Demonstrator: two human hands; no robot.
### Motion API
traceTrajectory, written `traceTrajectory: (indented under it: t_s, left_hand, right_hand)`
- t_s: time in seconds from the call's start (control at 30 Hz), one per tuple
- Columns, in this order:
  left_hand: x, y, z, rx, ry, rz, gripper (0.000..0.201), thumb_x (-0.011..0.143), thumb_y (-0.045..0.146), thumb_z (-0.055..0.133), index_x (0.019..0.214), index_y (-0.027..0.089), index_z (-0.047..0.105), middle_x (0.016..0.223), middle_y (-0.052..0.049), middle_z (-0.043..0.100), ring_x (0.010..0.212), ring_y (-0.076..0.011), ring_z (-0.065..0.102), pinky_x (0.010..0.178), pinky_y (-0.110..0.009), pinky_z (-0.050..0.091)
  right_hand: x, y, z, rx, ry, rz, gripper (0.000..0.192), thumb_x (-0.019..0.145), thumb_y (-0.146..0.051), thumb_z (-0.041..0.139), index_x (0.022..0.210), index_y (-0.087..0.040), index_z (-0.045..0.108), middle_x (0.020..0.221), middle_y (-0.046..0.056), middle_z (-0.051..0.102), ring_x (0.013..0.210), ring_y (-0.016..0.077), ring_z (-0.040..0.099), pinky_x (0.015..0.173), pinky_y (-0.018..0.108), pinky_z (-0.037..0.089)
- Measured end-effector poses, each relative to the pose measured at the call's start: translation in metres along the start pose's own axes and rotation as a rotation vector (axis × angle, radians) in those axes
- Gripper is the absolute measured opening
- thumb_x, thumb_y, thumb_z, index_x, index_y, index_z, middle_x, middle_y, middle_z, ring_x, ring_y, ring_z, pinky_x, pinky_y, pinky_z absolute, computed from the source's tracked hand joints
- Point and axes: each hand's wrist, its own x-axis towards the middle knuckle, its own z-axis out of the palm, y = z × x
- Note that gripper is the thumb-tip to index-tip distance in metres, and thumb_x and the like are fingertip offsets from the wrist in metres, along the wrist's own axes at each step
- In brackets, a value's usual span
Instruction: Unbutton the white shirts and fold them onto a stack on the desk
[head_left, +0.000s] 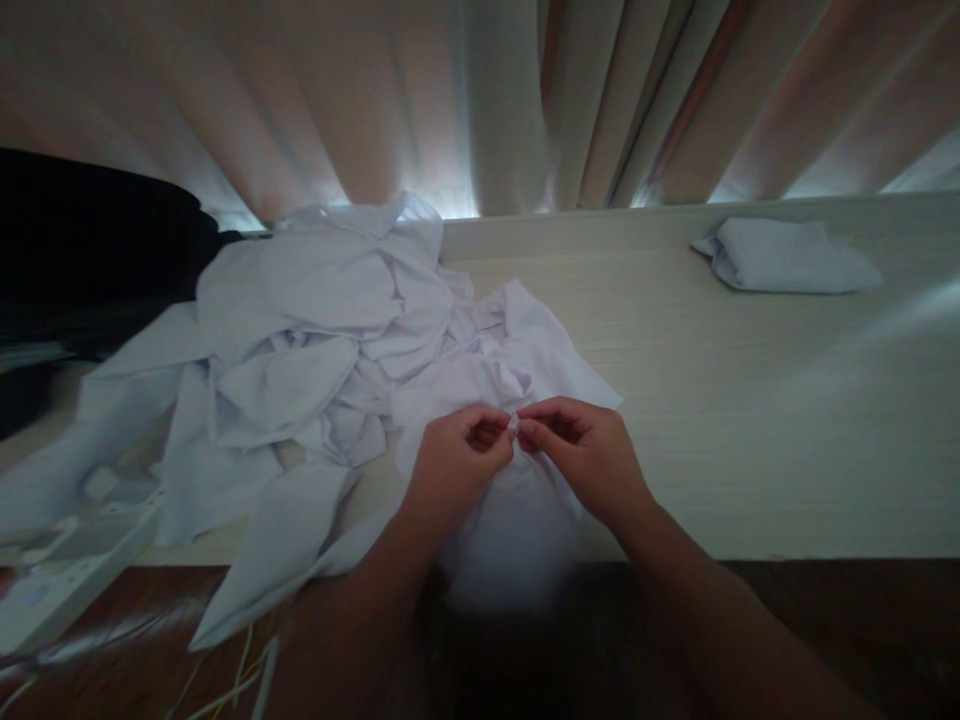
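Here, one white cloth [551, 345], pinched by left hand [459, 450] and right hand [589, 450], both equally near, runs twelve-to-six o'clock.

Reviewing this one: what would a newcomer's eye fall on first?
Probably the left hand and right hand, meeting at center and pinching a white garment. Next, the large heap of white cloth to their left, then the black item at the left edge and folded white cloth at upper right.
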Motion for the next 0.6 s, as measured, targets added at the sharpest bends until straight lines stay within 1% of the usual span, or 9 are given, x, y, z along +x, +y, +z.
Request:
traceTrajectory:
  t_s: [0.17, 0.33, 0.5, 0.6]
  left_hand:
    - [0.0008, 0.0016, -0.002, -0.053, -0.002, -0.026, 0.008, 0.077, 0.019, 0.067, 0.08, 0.016, 0.074, 0.072, -0.002, 0.074, 0.066, -0.0143, 0.067, 0.059, -0.022, 0.05]
    - [0.0011, 0.0029, -0.0034, -0.189, -0.003, -0.061, 0.006, 0.076, 0.022, 0.07, 0.073, 0.017, 0.073, 0.071, -0.001, 0.072, 0.069, -0.015, 0.065, 0.063, -0.023, 0.049]
    - [0.0004, 0.0029, -0.0003, -0.342, 0.041, -0.18, 0.007, 0.072, 0.024, 0.074, 0.072, 0.017, 0.071, 0.069, 0.0, 0.068, 0.065, -0.0135, 0.06, 0.061, -0.023, 0.046]
    - [-0.0014, 0.0055, 0.003, -0.427, 0.027, -0.263, 0.008, 0.072, 0.024, 0.072, 0.07, 0.017, 0.068, 0.062, 0.002, 0.062, 0.057, -0.011, 0.054, 0.056, -0.022, 0.042]
  right_hand:
    - [0.001, -0.0001, 0.0008, 0.113, -0.011, 0.022, 0.017, 0.08, -0.034, 0.077, 0.09, -0.02, 0.077, 0.08, 0.003, 0.074, 0.071, 0.0163, 0.067, 0.07, 0.029, 0.054]
    - [0.0024, -0.0002, -0.0003, 0.238, -0.042, 0.073, 0.014, 0.077, -0.028, 0.078, 0.088, -0.019, 0.077, 0.075, 0.002, 0.073, 0.069, 0.0149, 0.065, 0.067, 0.028, 0.052]
    - [0.0024, -0.0009, 0.0014, 0.306, -0.025, 0.092, 0.015, 0.074, -0.026, 0.08, 0.087, -0.019, 0.078, 0.074, 0.001, 0.073, 0.069, 0.0146, 0.065, 0.068, 0.028, 0.052]
    - [0.0025, -0.0014, 0.0024, 0.292, -0.008, 0.076, 0.015, 0.074, -0.028, 0.08, 0.086, -0.02, 0.078, 0.077, 0.002, 0.074, 0.07, 0.015, 0.065, 0.069, 0.029, 0.052]
